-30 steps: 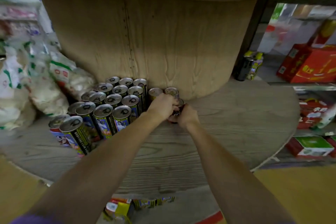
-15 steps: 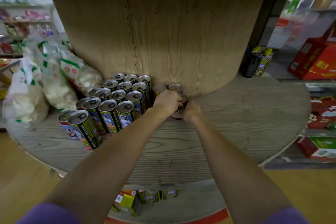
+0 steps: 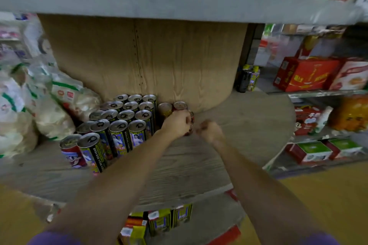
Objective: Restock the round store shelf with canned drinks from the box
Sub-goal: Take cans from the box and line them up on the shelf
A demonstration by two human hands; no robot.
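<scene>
The round wooden shelf [image 3: 243, 125] wraps around a wooden centre column [image 3: 159, 59]. A block of several yellow-and-black canned drinks [image 3: 123, 123] stands at the column's left. Two brown-topped cans [image 3: 164, 108] stand right of that block, against the column. My left hand [image 3: 176, 125] is closed around a dark red can [image 3: 191, 125] standing just in front of them; most of the can is hidden. My right hand [image 3: 210, 130] sits a little to the can's right, fingers curled, with nothing visible in it. The box is out of view.
White snack bags [image 3: 49, 109] pile up at the shelf's left. A red cartoon can [image 3: 70, 151] stands at the front left corner of the can block. A grey upper shelf [image 3: 179, 0] hangs overhead. Red cartons [image 3: 304, 73] fill racks at right. Yellow cartons [image 3: 159, 223] sit below.
My right hand has come off the red can and drawn a short way to the right. My left hand stays on the can. The view has lifted, showing the upper shelf.
</scene>
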